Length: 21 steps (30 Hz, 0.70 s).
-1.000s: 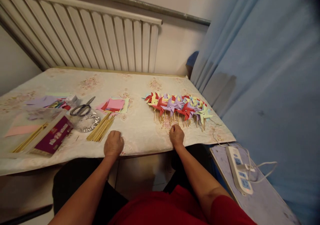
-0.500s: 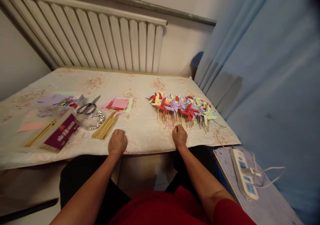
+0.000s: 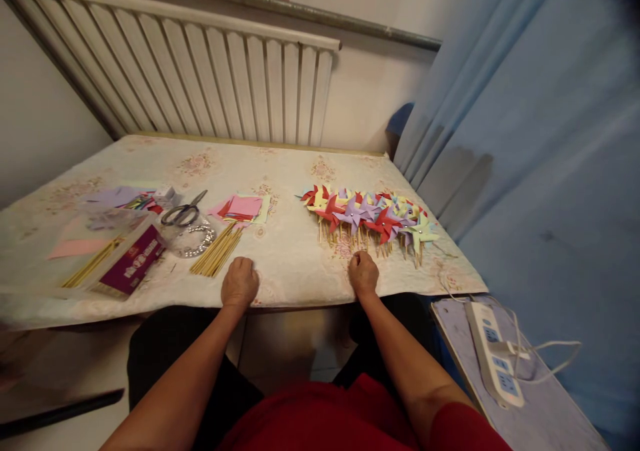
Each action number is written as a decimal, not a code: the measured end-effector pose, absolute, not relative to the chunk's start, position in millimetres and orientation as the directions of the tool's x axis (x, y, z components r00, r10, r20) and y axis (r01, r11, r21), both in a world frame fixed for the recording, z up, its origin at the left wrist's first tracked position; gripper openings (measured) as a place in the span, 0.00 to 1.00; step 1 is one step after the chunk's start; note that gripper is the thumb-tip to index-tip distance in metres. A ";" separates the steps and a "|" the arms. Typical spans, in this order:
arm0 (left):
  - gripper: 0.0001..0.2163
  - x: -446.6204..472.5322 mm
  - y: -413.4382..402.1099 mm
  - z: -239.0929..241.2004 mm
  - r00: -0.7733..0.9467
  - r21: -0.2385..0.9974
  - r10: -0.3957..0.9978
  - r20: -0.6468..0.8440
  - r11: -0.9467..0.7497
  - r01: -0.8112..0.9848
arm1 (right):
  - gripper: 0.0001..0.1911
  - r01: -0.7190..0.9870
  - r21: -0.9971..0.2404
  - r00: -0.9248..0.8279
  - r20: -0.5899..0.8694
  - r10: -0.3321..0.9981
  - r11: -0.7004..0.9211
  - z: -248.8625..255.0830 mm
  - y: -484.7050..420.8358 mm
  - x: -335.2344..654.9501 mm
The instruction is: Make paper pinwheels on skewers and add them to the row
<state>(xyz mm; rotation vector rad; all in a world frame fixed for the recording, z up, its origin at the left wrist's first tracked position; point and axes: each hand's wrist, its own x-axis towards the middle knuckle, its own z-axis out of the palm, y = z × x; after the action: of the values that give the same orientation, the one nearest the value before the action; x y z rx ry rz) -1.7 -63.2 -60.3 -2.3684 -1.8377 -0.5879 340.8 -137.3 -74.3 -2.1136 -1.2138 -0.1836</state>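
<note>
My left hand [image 3: 240,283] rests as a closed fist near the front edge of the cloth-covered table, just right of a bundle of thin wooden sticks [image 3: 216,251]. Nothing shows in its fingers. My right hand [image 3: 363,274], also a fist, lies on the cloth in front of several paper pinwheels [image 3: 355,214] in red, purple, yellow and green, their sticks pointing toward me. Behind the sticks sits a stack of coloured paper squares [image 3: 245,206]. To the left are scissors [image 3: 186,212] and a clear bag with small silver pins [image 3: 200,241].
A purple box [image 3: 133,262] and more sticks [image 3: 95,262] lie on the table's left, with paper scraps [image 3: 115,197] and a small white box [image 3: 164,193] behind. A power strip [image 3: 495,354] with cables stands on a low surface at right. A blue curtain [image 3: 540,171] hangs there.
The whole view has shifted slightly, so things appear a little further right. Both hands stay as fists in the same places on the table.
</note>
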 end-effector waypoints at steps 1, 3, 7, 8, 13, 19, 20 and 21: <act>0.07 -1.7 -63.1 -60.3 0.205 0.168 0.914 0.350 -0.276 0.946 | 0.11 0.808 -0.489 0.552 0.436 0.710 -0.329 -74.3 -137.3 340.9; 0.08 -1.7 -63.1 -60.3 0.203 0.179 0.916 0.347 -0.277 0.944 | 0.11 0.810 -0.489 0.550 0.440 0.710 -0.325 -74.2 -137.3 340.8; 0.08 -1.9 -63.0 -61.4 0.203 0.188 0.912 0.355 -0.282 0.941 | 0.10 0.806 -0.493 0.555 0.435 0.710 -0.328 -73.4 -137.6 340.2; 0.08 -2.1 -63.0 -61.9 0.203 0.187 0.911 0.359 -0.284 0.940 | 0.10 0.804 -0.494 0.557 0.433 0.709 -0.330 -73.0 -137.7 340.0; 0.08 -2.7 -62.9 -63.0 0.199 0.190 0.911 0.361 -0.281 0.941 | 0.11 0.803 -0.491 0.559 0.427 0.711 -0.336 -70.3 -138.7 338.6; 0.08 -2.4 -62.9 -61.9 0.199 0.198 0.915 0.351 -0.280 0.939 | 0.11 0.798 -0.496 0.566 0.422 0.708 -0.342 -69.4 -139.1 338.2; 0.08 -2.4 -62.8 -61.9 0.200 0.192 0.915 0.350 -0.279 0.941 | 0.11 0.799 -0.496 0.565 0.423 0.708 -0.341 -69.8 -139.0 338.3; 0.08 -2.3 -62.7 -62.0 0.200 0.183 0.915 0.349 -0.276 0.943 | 0.11 0.799 -0.496 0.564 0.423 0.709 -0.340 -70.4 -138.9 338.5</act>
<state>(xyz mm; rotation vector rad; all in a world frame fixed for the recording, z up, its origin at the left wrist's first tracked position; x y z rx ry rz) -2.3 -62.7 -62.0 -2.3776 -1.8451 -0.6092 338.5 -138.9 -70.4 -2.1222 -1.2025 -0.1708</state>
